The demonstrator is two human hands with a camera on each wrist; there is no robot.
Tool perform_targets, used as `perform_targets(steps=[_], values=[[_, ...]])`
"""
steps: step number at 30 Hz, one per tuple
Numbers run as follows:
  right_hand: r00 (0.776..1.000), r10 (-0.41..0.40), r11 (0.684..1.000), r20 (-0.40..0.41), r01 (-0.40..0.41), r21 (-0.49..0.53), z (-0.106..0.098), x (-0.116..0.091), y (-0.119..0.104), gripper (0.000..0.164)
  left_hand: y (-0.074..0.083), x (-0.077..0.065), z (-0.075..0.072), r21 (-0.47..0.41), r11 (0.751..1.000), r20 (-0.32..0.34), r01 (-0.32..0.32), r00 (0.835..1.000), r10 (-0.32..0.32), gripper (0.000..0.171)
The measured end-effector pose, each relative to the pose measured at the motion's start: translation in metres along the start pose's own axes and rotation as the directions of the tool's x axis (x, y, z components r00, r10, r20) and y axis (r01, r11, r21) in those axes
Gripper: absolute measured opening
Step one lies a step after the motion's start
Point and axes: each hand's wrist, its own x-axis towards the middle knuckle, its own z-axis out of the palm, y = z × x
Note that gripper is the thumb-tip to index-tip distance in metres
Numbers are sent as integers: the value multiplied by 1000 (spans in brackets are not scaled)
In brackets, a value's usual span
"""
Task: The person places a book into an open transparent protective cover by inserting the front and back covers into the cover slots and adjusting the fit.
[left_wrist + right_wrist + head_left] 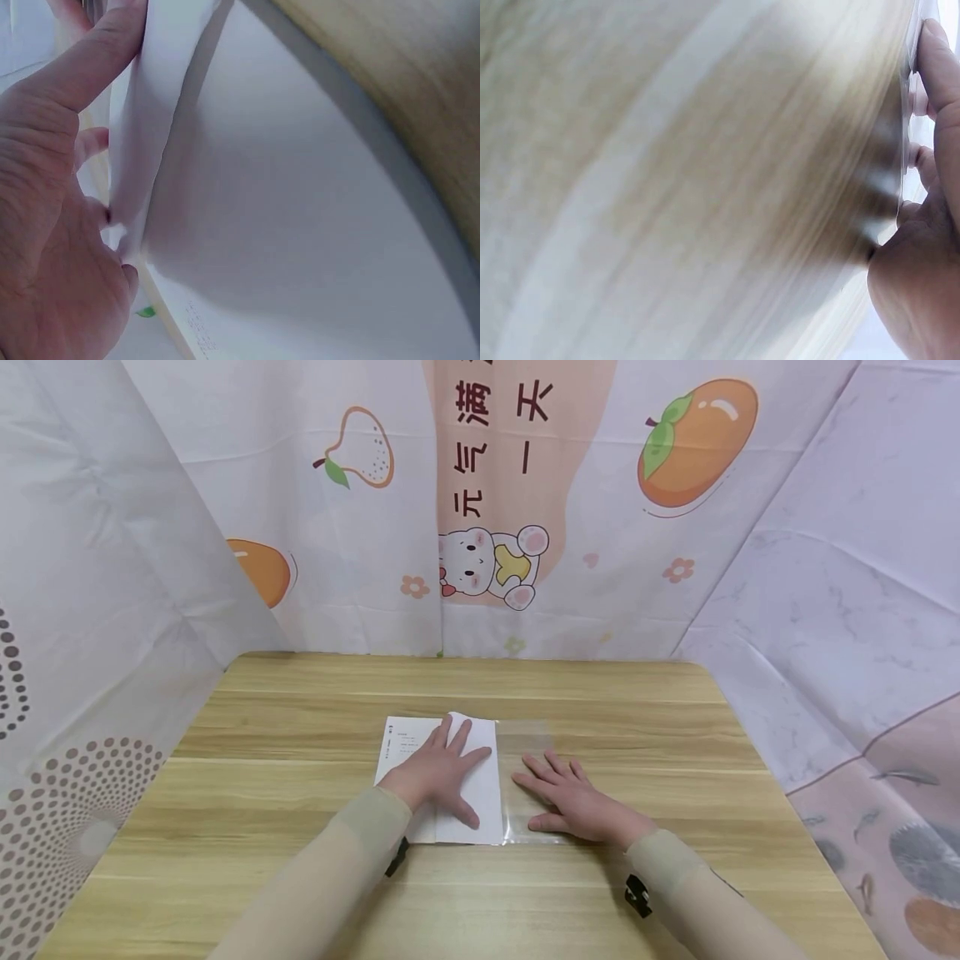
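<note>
An opened book lies on the wooden table, a blank white leaf on its right side and small print on the page at its left. My left hand rests on the white leaf with its fingers spread. A clear plastic cover extends rightward from the book's edge. On that plastic lies my right hand, fingers extended toward the book. In the left wrist view, the leaf lifts a little from the page below it, beside the left hand. The right wrist view catches the right hand at the edge.
The wooden table surrounds the book and runs back to a printed curtain with fruit drawings. More patterned cloth hangs at the right side. Dark wrist devices sit under both forearms.
</note>
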Motion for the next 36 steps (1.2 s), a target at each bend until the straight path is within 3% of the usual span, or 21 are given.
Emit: perform_targets(steps=[15,36], values=[[1000,4,1000,0,-4,18,2,0,2,73,0,-1,-2,47,999,75,-23,997,20,111],[1000,1,1000,6,-1,14,0,0,-1,72,0,-1,0,47,999,74,-18,997,14,104]])
